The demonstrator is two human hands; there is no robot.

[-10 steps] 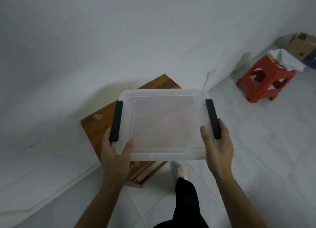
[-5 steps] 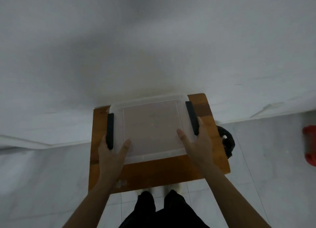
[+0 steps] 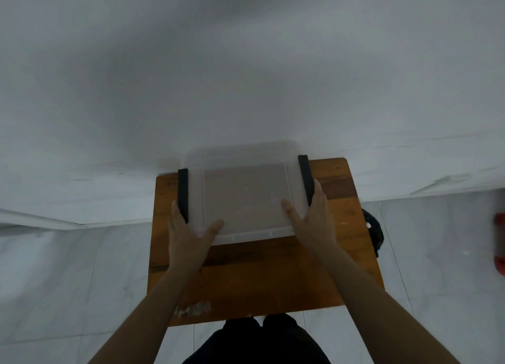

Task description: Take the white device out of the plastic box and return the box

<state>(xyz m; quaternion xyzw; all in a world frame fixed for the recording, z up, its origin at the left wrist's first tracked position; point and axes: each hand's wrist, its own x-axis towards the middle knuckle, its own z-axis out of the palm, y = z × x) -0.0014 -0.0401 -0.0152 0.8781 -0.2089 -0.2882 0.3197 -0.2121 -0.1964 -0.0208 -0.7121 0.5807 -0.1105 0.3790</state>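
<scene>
Half a second ago the plastic box (image 3: 244,197) sat nearer the middle of the wooden table (image 3: 262,276); now it lies farther back, its far edge reaching past the table's rear edge against the white wall (image 3: 246,63), and more bare wood shows in front of it. A second ago it was carried in the air beside a red stool (image 3: 499,243), which now only peeks in at the right border.

Seen from above, the box is a shallow rounded rectangle with its lid on. Its long axis runs left to right, slightly turned so the right end sits farther back. A black latch (image 3: 183,194) runs along the left short side and another black latch (image 3: 305,179) along the right one.

Left hand (image 3: 188,238) grips the near left corner, thumb spread on the lid and fingers down the side by the latch. Right hand (image 3: 314,219) clasps the right side the same way, thumb on the lid.

Table wood is orange-brown and glossy, with a pale scuffed patch near the front edge. The lid is frosted and translucent; I cannot tell what is inside. A pale tiled floor (image 3: 68,281) surrounds the table, and a dark object (image 3: 374,232) lies at its right edge.
</scene>
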